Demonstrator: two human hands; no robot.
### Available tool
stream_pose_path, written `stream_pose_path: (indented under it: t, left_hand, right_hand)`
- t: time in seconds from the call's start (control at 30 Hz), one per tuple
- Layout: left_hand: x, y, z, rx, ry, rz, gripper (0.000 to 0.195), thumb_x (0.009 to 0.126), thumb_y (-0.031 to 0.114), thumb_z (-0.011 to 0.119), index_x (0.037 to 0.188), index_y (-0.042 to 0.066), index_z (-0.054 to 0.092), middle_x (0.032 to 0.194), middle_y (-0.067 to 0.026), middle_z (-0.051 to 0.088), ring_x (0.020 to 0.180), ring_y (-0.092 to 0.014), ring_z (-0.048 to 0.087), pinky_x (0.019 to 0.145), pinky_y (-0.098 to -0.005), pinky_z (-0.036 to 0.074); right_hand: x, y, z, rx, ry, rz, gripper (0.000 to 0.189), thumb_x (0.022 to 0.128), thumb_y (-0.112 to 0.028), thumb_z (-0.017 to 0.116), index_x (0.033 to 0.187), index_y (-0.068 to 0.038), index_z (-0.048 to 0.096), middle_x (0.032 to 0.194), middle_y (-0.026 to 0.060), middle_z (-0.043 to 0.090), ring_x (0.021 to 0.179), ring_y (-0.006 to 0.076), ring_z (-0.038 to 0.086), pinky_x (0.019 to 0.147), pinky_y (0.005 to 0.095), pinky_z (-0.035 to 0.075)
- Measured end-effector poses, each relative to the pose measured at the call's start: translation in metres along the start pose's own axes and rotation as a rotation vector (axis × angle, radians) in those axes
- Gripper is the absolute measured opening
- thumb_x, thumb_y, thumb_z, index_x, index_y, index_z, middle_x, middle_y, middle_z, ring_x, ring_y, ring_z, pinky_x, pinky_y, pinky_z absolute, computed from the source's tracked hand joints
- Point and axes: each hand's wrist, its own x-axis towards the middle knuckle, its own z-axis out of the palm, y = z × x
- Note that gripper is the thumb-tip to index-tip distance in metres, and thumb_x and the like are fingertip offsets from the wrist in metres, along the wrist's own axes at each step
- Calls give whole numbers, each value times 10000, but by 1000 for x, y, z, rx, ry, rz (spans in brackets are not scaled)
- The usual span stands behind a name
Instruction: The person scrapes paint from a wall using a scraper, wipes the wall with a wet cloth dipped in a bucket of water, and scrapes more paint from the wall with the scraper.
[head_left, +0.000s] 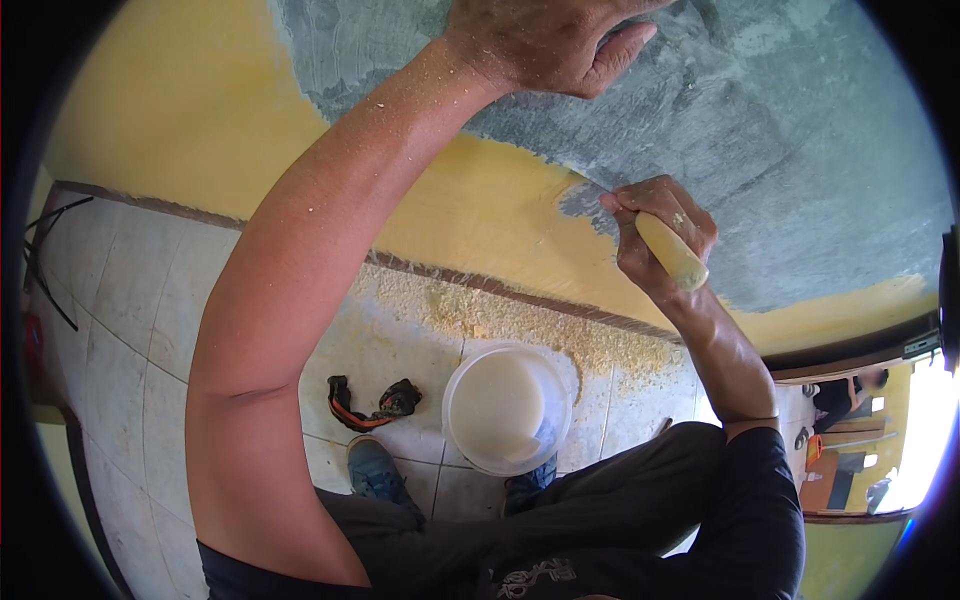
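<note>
My right hand (664, 217) grips a scraping tool by its pale yellow handle (673, 251). Its front end points at the wall, beside the ragged edge where yellow paint (517, 202) meets bare grey plaster (675, 135). Most of the blade is hidden by my fingers. At the top edge of the picture, my left hand (540, 45) is held at the grey part of the wall with its thumb out. The frame cuts off its fingers, so I cannot see whether it holds anything. Specks of pale paint dust dot my left forearm.
A clear plastic bucket (561, 375) of cloudy liquid stands between my shoes. Paint scrapings (480, 307) cover the tiles along the wall base. Left of the bucket lies a dark cloth strap (360, 420) with orange trim. Through an opening at right, another person (840, 397) is visible.
</note>
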Motion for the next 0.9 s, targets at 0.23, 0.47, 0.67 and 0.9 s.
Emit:
stream_pose_path:
  t: [0.23, 0.47, 0.67, 0.9]
  left_hand:
    - [3, 5, -6, -32, -77, -56, 407, 926, 248, 582, 1306, 112, 639, 1475, -124, 550, 1469, -352, 368, 1178, -561, 246]
    - [3, 3, -5, -32, -40, -31, 378, 964, 281, 539, 1276, 103, 656, 1461, -132, 559, 1460, -355, 382, 1183, -563, 250]
    - [1, 2, -4, -44, -13, -31, 370, 970, 280, 534, 1265, 96, 662, 1438, -135, 578, 1448, -363, 397, 1184, -561, 256]
    - [2, 4, -7, -63, -20, -48, 366, 974, 280, 532, 1259, 91, 661, 1424, -143, 587, 1447, -361, 398, 1190, -546, 256]
  right_hand:
    - [-6, 1, 4, 24, 5, 32, 263, 675, 146, 766, 796, -42, 626, 728, 79, 671, 612, 213, 671, 500, 308, 528]
    - [-5, 2, 5, 55, 23, -16, 254, 669, 157, 738, 815, -34, 654, 728, 98, 675, 638, 218, 680, 521, 302, 535]
    - [-6, 5, 12, 99, 21, 24, 245, 670, 151, 723, 825, -32, 670, 755, 102, 682, 640, 222, 674, 529, 318, 536]
    - [1, -4, 9, 2, -65, -83, 232, 721, 155, 748, 847, 1, 629, 739, 118, 685, 623, 232, 688, 510, 315, 548]
